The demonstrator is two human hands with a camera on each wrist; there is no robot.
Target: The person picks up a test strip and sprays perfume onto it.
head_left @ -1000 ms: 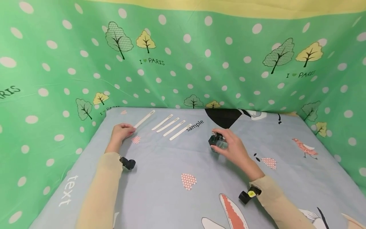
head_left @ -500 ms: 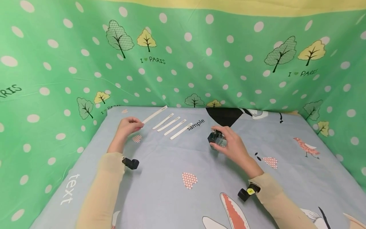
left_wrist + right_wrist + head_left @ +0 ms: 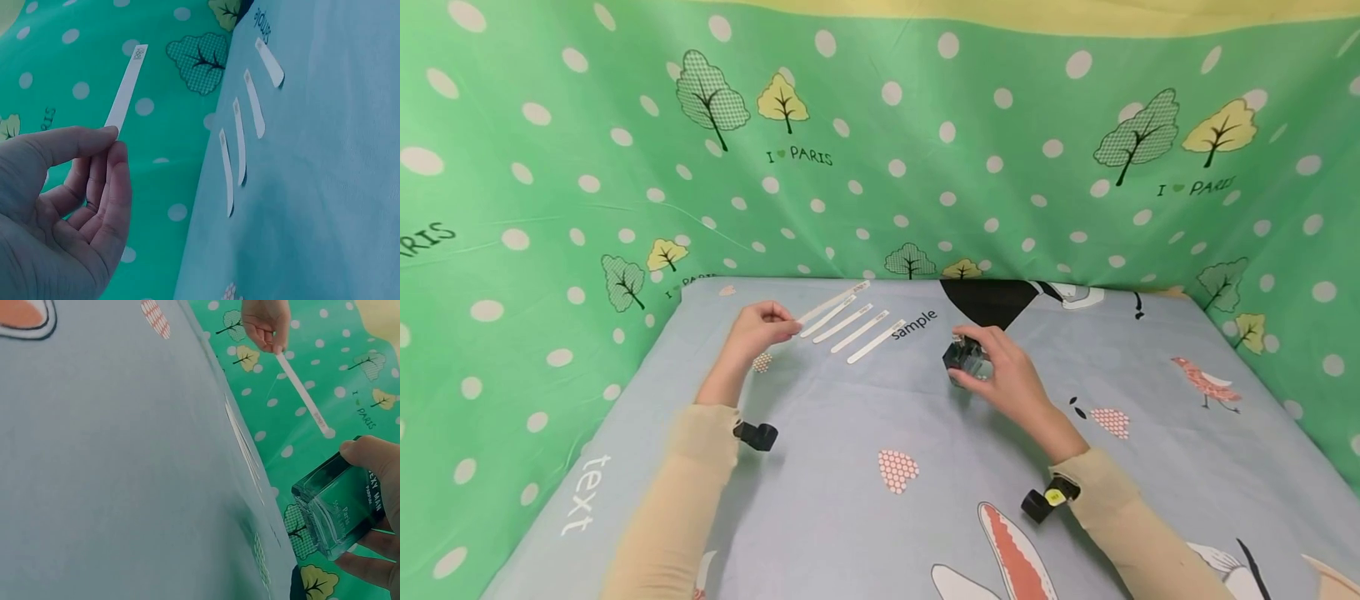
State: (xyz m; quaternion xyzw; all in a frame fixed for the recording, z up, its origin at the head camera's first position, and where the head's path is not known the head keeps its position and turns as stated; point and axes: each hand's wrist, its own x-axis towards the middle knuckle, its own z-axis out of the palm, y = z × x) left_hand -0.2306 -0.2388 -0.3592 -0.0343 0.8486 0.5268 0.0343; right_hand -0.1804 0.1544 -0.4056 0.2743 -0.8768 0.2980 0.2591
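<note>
My left hand (image 3: 762, 329) pinches the near end of a white perfume test strip (image 3: 128, 90) between thumb and fingers, and its printed end points away to the right. In the left wrist view the strip stands clear above the cloth. My right hand (image 3: 1007, 371) grips a perfume bottle (image 3: 340, 503) of clear and dark glass, lettered "SEXY MAN", with the thumb on one side and fingers on the other. The bottle is held tilted above the cloth. Several more test strips (image 3: 850, 335) lie in a slanted row between the hands.
A grey-blue printed cloth (image 3: 820, 467) covers the table. Behind it and at both sides hangs a green dotted curtain (image 3: 850, 192). The word "sample" is printed on the cloth beside the strips.
My left hand has lifted the test strip and moved it right, so it now appears beside the lying row. The right hand has stayed nearly in place with the bottle.
</note>
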